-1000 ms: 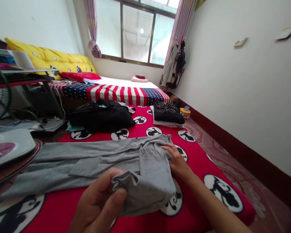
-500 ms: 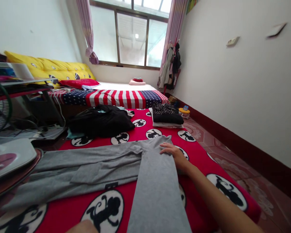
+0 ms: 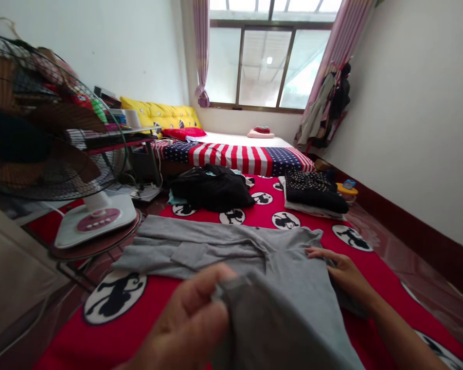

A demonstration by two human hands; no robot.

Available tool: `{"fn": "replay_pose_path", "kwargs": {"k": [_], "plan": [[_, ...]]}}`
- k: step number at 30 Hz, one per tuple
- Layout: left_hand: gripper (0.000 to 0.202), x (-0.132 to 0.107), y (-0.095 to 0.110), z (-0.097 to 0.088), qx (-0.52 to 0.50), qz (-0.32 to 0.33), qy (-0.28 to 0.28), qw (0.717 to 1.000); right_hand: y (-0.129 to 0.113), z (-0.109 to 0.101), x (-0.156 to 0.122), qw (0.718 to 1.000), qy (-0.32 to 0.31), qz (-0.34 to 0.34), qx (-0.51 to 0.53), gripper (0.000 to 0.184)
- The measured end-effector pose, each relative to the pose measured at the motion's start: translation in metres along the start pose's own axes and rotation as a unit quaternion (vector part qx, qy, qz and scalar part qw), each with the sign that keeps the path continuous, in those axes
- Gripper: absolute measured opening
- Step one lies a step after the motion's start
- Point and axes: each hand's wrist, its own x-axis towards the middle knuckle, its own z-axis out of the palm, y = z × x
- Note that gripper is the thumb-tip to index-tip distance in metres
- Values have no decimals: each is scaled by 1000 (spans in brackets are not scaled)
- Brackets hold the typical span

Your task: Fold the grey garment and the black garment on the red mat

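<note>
A grey garment (image 3: pixel 224 244) is spread across the red blanket (image 3: pixel 165 313), with a patch pocket on its left stretch. Its exact kind is unclear. My left hand (image 3: pixel 193 313), close to the camera and slightly blurred, pinches a raised edge of the cloth between thumb and fingers. That lifted grey part hangs in front and hides some of the garment behind it. On the garment's right side rests my right hand (image 3: pixel 345 275), fingers stretched out over the fabric and not gripping.
Beyond the garment lie a heap of black clothes (image 3: pixel 212 190) and a folded stack of clothes (image 3: pixel 312 192). An electric fan (image 3: pixel 96 221) stands on a round stool at left. A bed with a striped cover (image 3: pixel 231 156) is under the window.
My left hand has risen from the bottom edge and now holds up an edge of the grey garment. My right hand stays on the cloth. The view has swung left, bringing in the fan.
</note>
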Motion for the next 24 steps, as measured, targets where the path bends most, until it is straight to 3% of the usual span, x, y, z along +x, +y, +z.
{"fn": "replay_pose_path", "kwargs": {"k": [3, 5, 9, 11, 13, 15, 20, 22, 24], "plan": [[24, 31, 30, -41, -21, 143, 150, 978, -2, 5, 18, 1000, 15, 3, -2, 27], [18, 55, 34, -80, -40, 192, 247, 949, -3, 11, 33, 999, 30, -3, -26, 30], [4, 92, 3, -161, -20, 123, 366, 922, 0, 31, 61, 993, 66, -33, -94, 27], [11, 98, -16, -189, 32, 62, 424, 903, 3, 39, 70, 988, 83, -41, -123, 25], [20, 100, -28, -204, 86, 33, 447, 890, 7, 43, 75, 984, 97, -40, -141, 25], [32, 100, -32, -208, 120, 42, 453, 882, 8, 42, 77, 983, 102, -32, -151, 26], [48, 100, -27, -215, 159, 150, 448, 867, 3, 37, 84, 976, 172, -25, -127, 30], [51, 99, -27, -225, 222, 164, 454, 847, 1, 36, 86, 971, 197, -20, -136, 28], [52, 97, -28, -234, 343, 157, 463, 802, -2, 39, 85, 962, 199, -7, -187, 22]]}}
